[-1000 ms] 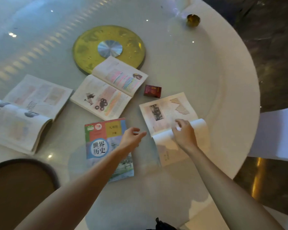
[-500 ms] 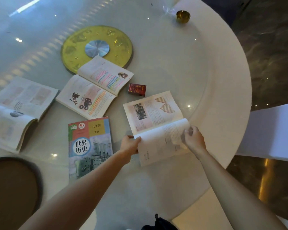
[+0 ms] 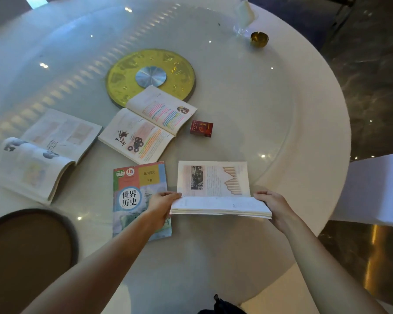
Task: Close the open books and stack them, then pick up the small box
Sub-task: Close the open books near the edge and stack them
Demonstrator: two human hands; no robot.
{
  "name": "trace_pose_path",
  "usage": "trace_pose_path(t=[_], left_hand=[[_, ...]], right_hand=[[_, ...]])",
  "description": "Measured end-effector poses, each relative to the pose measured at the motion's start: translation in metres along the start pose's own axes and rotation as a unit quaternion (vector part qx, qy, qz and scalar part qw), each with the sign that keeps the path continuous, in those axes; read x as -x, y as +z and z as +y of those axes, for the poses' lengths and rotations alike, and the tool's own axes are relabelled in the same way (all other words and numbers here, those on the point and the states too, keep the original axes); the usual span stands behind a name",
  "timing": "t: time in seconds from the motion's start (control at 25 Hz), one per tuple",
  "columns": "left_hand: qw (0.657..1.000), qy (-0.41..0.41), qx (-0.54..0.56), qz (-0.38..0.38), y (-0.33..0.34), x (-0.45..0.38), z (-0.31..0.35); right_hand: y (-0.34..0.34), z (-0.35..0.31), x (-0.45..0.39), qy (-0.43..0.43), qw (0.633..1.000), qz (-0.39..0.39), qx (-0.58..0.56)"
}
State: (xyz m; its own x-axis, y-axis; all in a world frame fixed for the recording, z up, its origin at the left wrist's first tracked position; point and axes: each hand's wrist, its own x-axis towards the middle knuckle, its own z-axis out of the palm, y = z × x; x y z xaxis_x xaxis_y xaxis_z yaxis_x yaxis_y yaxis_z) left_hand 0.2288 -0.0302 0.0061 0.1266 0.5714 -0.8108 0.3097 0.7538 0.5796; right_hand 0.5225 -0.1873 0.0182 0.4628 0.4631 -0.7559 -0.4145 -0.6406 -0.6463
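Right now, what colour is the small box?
Dark red with gold markings, small box, clearest in the head view.

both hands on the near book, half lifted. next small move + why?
Probably fold the lifted half over onto the far page to shut the held book. The left hand and right hand grip its near half at both ends, raised off the table, far page still flat. Then it can go on the closed book beside it.

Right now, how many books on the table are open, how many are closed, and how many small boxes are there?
Open books: 3 (far-left book, highlighted book, book in both hands)
Closed books: 1 (blue history book)
Small boxes: 1 (red box)
Total: 5
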Motion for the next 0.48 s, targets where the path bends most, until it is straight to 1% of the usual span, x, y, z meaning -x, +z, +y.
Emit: trace_pose_path(t=[0.08, 0.2, 0.24, 0.32, 0.4, 0.48], left_hand=[[0.999, 0.007, 0.039, -0.011, -0.002, 0.001, 0.009], [0.987, -0.008, 0.146, -0.060, 0.000, -0.002, 0.017], [0.984, -0.013, 0.162, -0.069, 0.003, -0.004, 0.017], [0.984, -0.022, 0.168, -0.063, 0.009, -0.008, 0.016], [0.981, -0.034, 0.186, -0.041, 0.016, -0.014, 0.013], [0.981, -0.051, 0.189, -0.007, 0.023, -0.017, 0.011]], right_hand=[[0.006, -0.008, -0.004, 0.001, 1.000, -0.009, -0.013], [0.016, -0.020, -0.016, 0.002, 0.998, -0.013, -0.064], [0.021, -0.024, -0.021, 0.003, 0.995, -0.022, -0.093], [0.029, -0.032, -0.036, 0.004, 0.992, -0.026, -0.121], [0.037, -0.037, -0.051, 0.009, 0.996, -0.021, -0.081], [0.045, -0.039, -0.064, 0.007, 1.000, -0.021, 0.004]])
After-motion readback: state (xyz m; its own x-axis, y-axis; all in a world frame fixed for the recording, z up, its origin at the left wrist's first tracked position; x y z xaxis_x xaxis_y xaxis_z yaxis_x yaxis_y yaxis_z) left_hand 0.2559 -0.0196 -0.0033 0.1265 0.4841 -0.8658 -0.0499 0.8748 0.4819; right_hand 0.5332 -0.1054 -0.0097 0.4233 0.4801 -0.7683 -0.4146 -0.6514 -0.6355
